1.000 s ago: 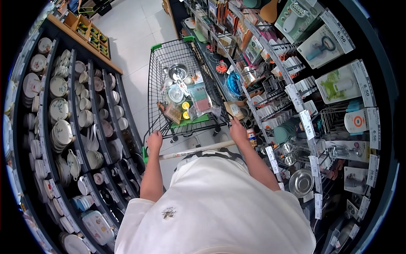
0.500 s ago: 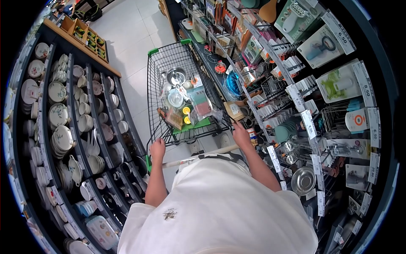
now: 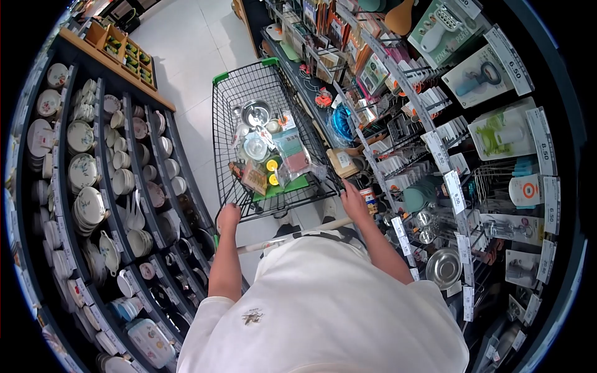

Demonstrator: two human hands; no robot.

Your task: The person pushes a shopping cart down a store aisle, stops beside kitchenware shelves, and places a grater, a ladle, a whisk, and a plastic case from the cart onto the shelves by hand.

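Evidently, the left hand [image 3: 228, 215] and right hand [image 3: 354, 202] are gripping the cart [image 3: 269, 61] — goods [image 3: 295, 161] are already lying inside, ahead of both hands, while dishes [image 3: 91, 205] are sitting shelved beyond the left.

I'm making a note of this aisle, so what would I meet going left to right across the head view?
Stack of plates, tray, left hand, round yellow items, right hand, metal bowl, green gadget pack.

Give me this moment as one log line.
left hand: gripping shopping cart; right hand: gripping same cart; inside: packaged goods; nearby: dishes
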